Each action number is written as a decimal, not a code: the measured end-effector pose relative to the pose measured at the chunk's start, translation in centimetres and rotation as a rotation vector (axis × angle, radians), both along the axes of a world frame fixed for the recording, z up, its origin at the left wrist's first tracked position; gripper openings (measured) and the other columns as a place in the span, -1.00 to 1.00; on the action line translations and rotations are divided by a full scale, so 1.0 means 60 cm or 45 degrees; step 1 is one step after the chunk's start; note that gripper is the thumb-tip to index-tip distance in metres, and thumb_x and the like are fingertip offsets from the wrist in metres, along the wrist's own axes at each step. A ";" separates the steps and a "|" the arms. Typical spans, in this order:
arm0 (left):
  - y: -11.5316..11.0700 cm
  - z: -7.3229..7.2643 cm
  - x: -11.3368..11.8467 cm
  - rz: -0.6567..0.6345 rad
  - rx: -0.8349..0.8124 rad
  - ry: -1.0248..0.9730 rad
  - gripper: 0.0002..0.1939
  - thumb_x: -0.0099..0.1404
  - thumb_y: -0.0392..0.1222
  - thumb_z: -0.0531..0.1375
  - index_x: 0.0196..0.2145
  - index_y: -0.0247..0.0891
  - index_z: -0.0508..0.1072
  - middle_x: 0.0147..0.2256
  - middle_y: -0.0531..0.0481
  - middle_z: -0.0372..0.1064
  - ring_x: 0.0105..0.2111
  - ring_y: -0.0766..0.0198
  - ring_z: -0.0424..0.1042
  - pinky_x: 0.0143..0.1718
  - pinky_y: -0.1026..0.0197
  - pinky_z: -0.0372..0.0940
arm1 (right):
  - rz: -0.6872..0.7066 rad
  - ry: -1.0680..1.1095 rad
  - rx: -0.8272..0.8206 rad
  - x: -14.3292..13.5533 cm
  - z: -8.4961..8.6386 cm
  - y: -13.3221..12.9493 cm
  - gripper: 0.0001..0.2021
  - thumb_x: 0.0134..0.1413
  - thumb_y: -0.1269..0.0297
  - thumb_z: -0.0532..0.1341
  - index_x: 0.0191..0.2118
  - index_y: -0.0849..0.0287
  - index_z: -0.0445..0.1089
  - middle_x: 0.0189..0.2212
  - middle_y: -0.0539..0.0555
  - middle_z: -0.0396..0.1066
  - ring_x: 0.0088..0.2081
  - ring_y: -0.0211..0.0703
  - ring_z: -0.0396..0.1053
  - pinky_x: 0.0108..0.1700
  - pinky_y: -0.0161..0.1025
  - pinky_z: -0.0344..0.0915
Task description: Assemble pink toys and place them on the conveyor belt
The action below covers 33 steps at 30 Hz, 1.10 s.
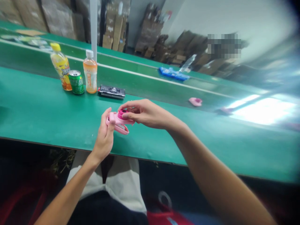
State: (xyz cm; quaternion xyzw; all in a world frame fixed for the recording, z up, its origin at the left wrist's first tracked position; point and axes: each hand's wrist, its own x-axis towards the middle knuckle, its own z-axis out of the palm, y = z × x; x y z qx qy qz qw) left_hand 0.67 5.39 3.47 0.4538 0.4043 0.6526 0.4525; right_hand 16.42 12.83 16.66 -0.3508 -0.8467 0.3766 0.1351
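A pink toy camera (pixel 114 117) is held above the green table, tilted, with a pink flap or casing half (pixel 122 128) hanging apart along its lower side. My left hand (pixel 104 134) is closed around its left end, thumb on the near face. The fingers of my right hand (pixel 142 114) pinch the round magenta lens part (pixel 122 114) on the front; the fingertips partly cover it. Whether the lens part turns or sits loose, I cannot tell.
Beyond my hands stand a yellow-capped bottle (pixel 60 67), a green can (pixel 76 82) and an orange drink bottle (pixel 90 73). A black device (pixel 112 92) lies beside them. On the conveyor belt (pixel 140 81) are another pink piece (pixel 195 101) and a blue packet (pixel 173 73).
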 end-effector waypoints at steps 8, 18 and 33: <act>0.022 -0.003 -0.012 -0.082 0.081 -0.168 -0.34 0.47 0.29 0.08 0.35 -0.12 0.20 0.24 -0.16 0.31 0.23 0.06 0.38 0.29 0.04 0.27 | -0.039 0.140 0.077 -0.026 -0.013 0.014 -0.70 0.29 0.15 0.19 -0.17 0.31 0.55 -0.43 0.02 0.49 -0.45 -0.31 0.32 -0.34 -0.31 0.22; 0.036 0.014 0.002 0.076 0.177 -0.412 -0.50 0.49 0.24 0.09 0.18 -0.14 0.30 0.12 -0.17 0.44 0.06 0.09 0.54 0.11 0.04 0.44 | -0.466 0.193 0.433 -0.042 -0.041 -0.008 -0.50 0.33 -0.15 0.18 -0.16 0.26 0.57 -0.31 0.08 0.52 -0.25 -0.16 0.40 -0.18 -0.25 0.25; 0.047 0.020 0.039 0.190 0.138 -0.862 -0.59 0.43 0.18 0.23 0.00 -0.15 0.31 -0.07 -0.08 0.53 -0.14 0.21 0.59 -0.06 0.16 0.48 | -0.705 0.795 0.054 -0.068 -0.184 -0.049 -0.48 0.16 -0.23 0.30 -0.06 0.17 0.51 -0.08 0.15 0.48 -0.18 -0.12 0.47 -0.31 -0.26 0.41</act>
